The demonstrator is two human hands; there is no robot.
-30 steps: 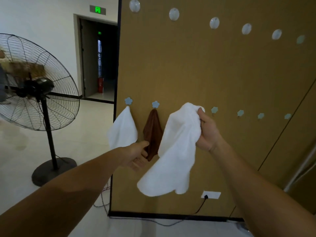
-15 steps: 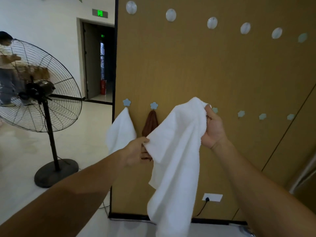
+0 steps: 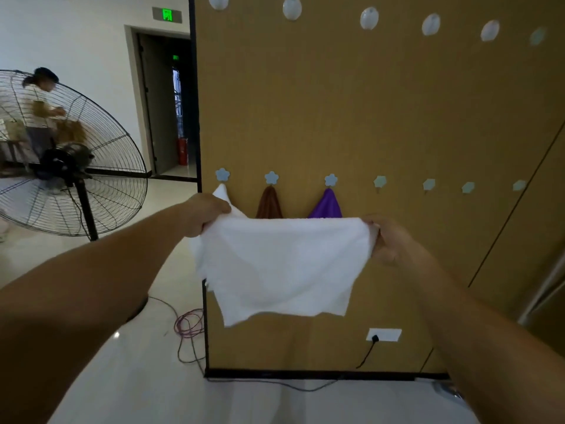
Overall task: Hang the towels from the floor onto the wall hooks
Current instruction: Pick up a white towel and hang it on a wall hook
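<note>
A white towel [image 3: 281, 264] is held spread out in front of the brown wall panel [image 3: 382, 111], stretched by its upper edge between the two hands. The left hand [image 3: 204, 216] is closed on the towel's upper left corner; the right hand [image 3: 385, 240] is closed on the upper right corner, with the cloth bunched at the fingers. The towel hangs free below this edge, clear of the floor [image 3: 146, 362], its lower border uneven.

A row of pale blue flower-shaped hooks [image 3: 379, 181] is fixed across the panel just above the held towel. Three hooks at the left end are occupied: a second white towel [image 3: 222, 192], largely hidden behind the left hand, a brown towel [image 3: 269, 205] and a purple towel [image 3: 326, 205]. The lower parts of the brown and purple towels are covered by the held towel. The hooks to the right of the purple towel carry nothing. A second row of round, translucent hooks [image 3: 292, 8] is seen near the top of the panel.

A standing fan [image 3: 68, 163] is placed at the left, and a wall socket [image 3: 384, 334] with a plugged cable lies low on the panel.
</note>
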